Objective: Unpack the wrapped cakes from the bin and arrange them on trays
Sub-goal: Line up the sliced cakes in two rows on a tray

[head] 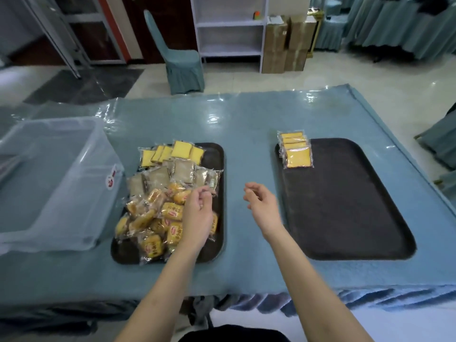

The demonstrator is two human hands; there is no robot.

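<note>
wrapped cakes (170, 193) heaped on left tray (218, 154), four yellow slices (294, 149) on right tray (345, 201)

**Banquet room seen beyond a covered table**

A table (246, 114) draped in blue-grey cloth under clear plastic is set on a pale, glossy tiled floor (320, 77). Behind it, a chair (182, 65) in a teal cover is placed beside a white shelving unit (229, 28). Cardboard boxes (286, 43) are stacked next to the shelves. Teal-skirted furniture (394, 25) is lined up at the far right.
</note>
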